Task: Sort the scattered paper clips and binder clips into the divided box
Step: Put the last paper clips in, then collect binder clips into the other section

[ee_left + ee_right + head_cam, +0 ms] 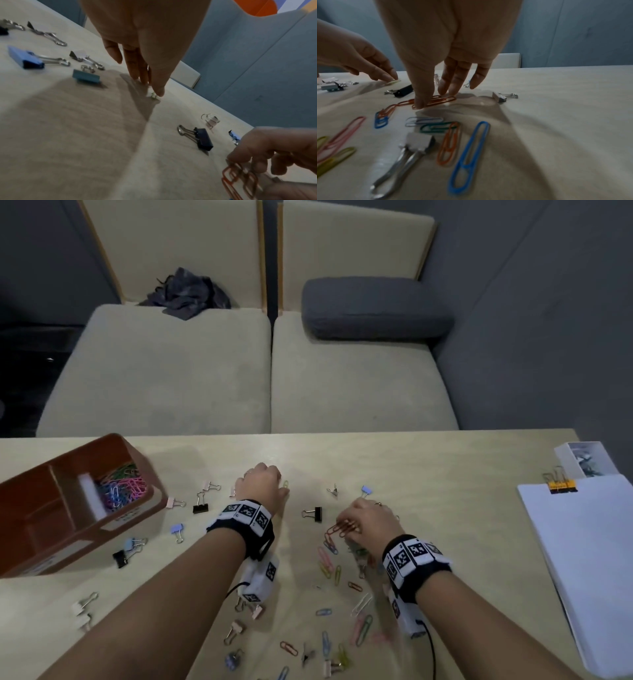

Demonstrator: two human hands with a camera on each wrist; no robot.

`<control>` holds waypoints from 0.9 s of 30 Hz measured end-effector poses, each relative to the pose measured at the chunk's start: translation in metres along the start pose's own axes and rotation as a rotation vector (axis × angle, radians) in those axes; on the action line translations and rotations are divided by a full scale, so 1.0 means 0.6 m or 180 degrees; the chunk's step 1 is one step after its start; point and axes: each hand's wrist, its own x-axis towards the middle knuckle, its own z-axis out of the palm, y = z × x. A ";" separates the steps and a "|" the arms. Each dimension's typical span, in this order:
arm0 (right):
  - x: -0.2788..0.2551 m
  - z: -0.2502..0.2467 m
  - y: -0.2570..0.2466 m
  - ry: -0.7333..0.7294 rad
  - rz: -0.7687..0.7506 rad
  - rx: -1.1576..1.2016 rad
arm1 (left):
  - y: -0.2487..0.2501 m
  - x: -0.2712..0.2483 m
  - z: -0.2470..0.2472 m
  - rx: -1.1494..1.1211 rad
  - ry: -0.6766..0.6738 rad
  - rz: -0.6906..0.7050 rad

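A brown divided box (pixel 113 522) stands at the table's left, with several coloured paper clips (pixel 120 487) in its far right compartment. My left hand (pixel 279 489) reaches down at mid-table, and its straight fingertips (pixel 158 92) touch a yellow-green paper clip (pixel 286 484) lying flat. My right hand (pixel 349 525) pinches a chain of orange paper clips (pixel 436 100) between thumb and fingers, partly lifted off the table. More paper clips (pixel 329 563) lie below the right hand. Binder clips such as a black one (pixel 317 513) and a blue one (pixel 365 491) are scattered around both hands.
A stack of white paper (pixel 589 559) held by an orange and black binder clip (pixel 561 486) lies at the right edge. Behind it stands a small white box (pixel 582 460) of clips. A beige sofa (pixel 239 378) sits beyond the table's far edge.
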 end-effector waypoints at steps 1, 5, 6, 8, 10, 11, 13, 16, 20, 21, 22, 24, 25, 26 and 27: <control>0.004 -0.002 0.001 -0.0039 -0.0055 -0.0025 | 0.002 0.002 0.004 -0.0029 0.0020 -0.0018; 0.014 -0.003 0.006 -0.0109 -0.0130 0.0167 | 0.008 0.002 0.017 -0.0032 0.0114 -0.0010; 0.016 -0.003 0.006 -0.0157 -0.0144 0.0223 | 0.009 0.002 0.017 -0.0016 0.0095 -0.0011; 0.019 -0.002 0.007 -0.0247 -0.0176 0.0276 | 0.010 0.002 0.016 0.0003 0.0047 -0.0009; 0.021 -0.002 0.006 -0.0297 -0.0192 0.0287 | 0.010 0.002 0.015 0.0018 -0.0030 0.0039; 0.022 -0.001 0.005 -0.0312 -0.0196 0.0276 | 0.011 -0.001 0.014 0.0031 -0.0058 0.0083; 0.026 0.000 0.005 -0.0354 -0.0166 0.0236 | 0.011 -0.008 0.015 -0.0029 -0.0101 0.0141; 0.030 0.002 0.003 -0.0352 -0.0117 0.0164 | 0.006 -0.029 0.019 -0.0319 -0.0134 0.0232; 0.029 0.005 -0.001 -0.0345 -0.0089 0.0109 | 0.000 -0.069 0.029 -0.0797 -0.0235 0.0608; 0.028 0.005 -0.001 -0.0351 -0.0032 0.0120 | 0.001 -0.080 0.033 -0.0849 -0.0328 0.0720; 0.026 0.006 -0.001 -0.0358 0.0042 0.0152 | 0.003 -0.090 0.039 -0.0823 -0.0418 0.0835; 0.023 0.009 0.000 -0.0356 0.0160 0.0292 | 0.011 -0.106 0.052 -0.0606 -0.0516 0.1073; 0.021 0.009 0.001 -0.0365 0.0199 0.0346 | 0.016 -0.110 0.059 -0.0501 -0.0524 0.1175; 0.019 0.010 0.000 -0.0384 0.0227 0.0348 | 0.023 -0.113 0.063 -0.0427 -0.0535 0.1246; 0.018 0.011 0.001 -0.0390 0.0228 0.0329 | 0.030 -0.114 0.068 -0.0393 -0.0543 0.1320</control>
